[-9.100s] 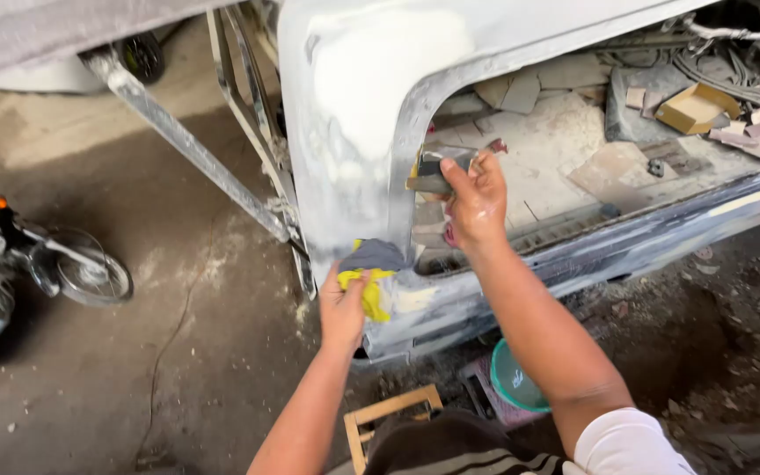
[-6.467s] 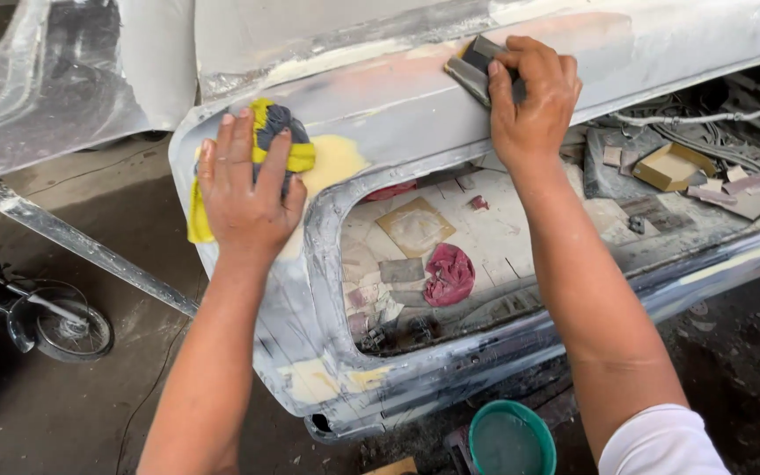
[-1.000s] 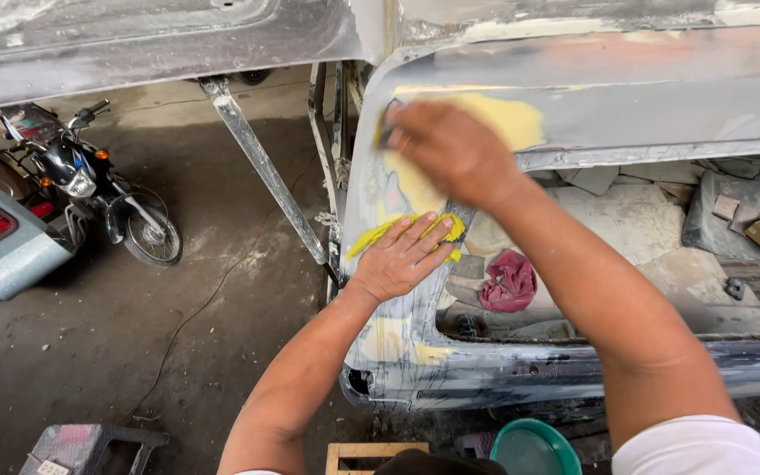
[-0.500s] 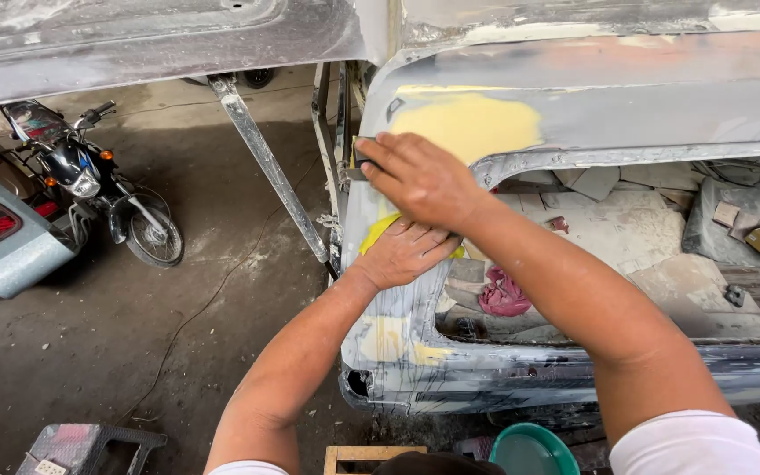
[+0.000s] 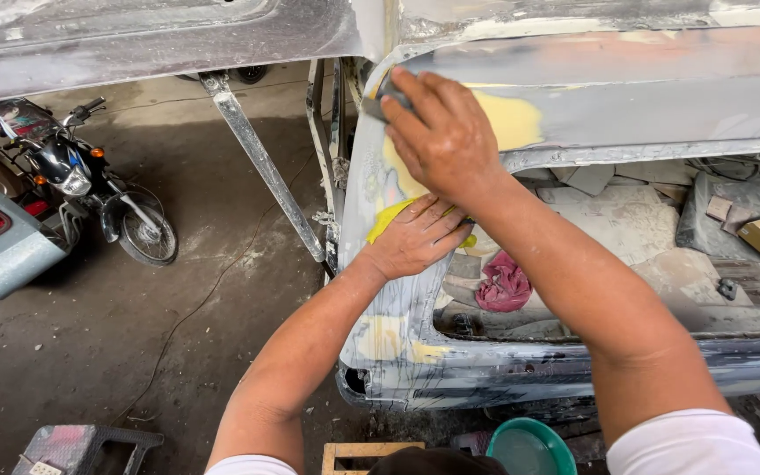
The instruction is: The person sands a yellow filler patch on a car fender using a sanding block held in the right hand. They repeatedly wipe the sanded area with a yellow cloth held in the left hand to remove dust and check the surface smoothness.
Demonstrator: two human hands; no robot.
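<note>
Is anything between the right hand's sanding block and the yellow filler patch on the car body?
Nothing visible. The right hand presses the dark sanding block directly on the yellow filler patch; the left hand rests lower, on a yellow cloth.

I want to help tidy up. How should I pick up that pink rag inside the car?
Probably pinch the pink rag at its bunched-up top, coming straight down through the open trunk: it lies crumpled and loose on the flat floor, below the left hand.
</note>
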